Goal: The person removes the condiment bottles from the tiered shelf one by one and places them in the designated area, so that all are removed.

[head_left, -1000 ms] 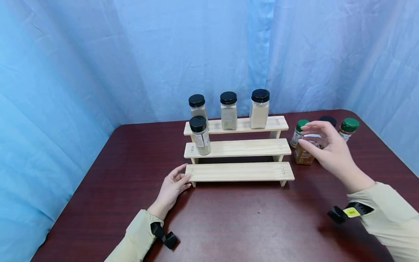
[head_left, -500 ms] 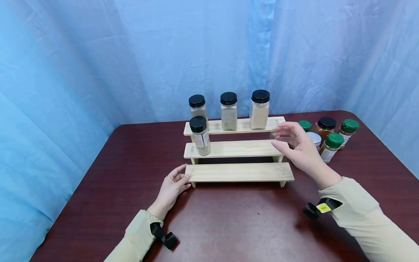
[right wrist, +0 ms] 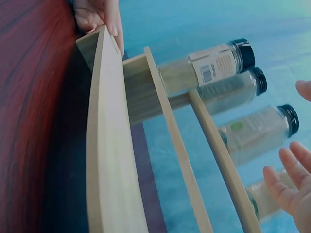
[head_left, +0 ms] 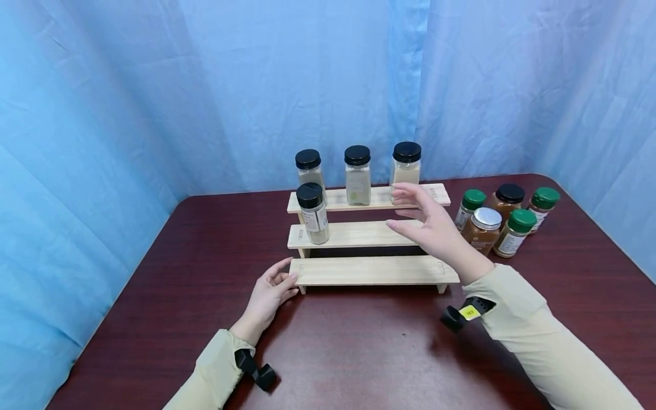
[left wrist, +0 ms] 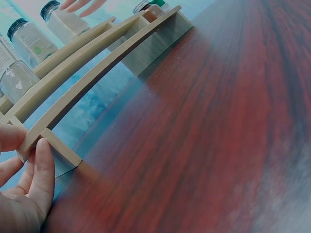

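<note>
A three-tier wooden spice rack (head_left: 376, 271) stands on the table. My left hand (head_left: 269, 290) pinches the left end of its lowest shelf; the left wrist view shows the thumb and fingers (left wrist: 43, 170) around the board's corner. Over the right part of the rack is my right hand (head_left: 435, 228), fingers spread and holding nothing. It partly covers a black-lidded jar (head_left: 406, 165) on the top shelf. Two more black-lidded jars share that shelf, one in the middle (head_left: 357, 182) and one at the left. A labelled shaker jar (head_left: 314, 219) stands upright at the middle shelf's left end.
Right of the rack stands a group of spice jars: a silver-lidded jar (head_left: 483, 230), a black-lidded jar (head_left: 507, 199) and several green-lidded jars, one in front (head_left: 514, 234). Blue curtains (head_left: 256, 85) hang behind the dark red table (head_left: 359, 353).
My right hand has moved left from above the jar group to over the rack, still holding nothing, uncovering those jars. My left hand has stayed on the rack.
</note>
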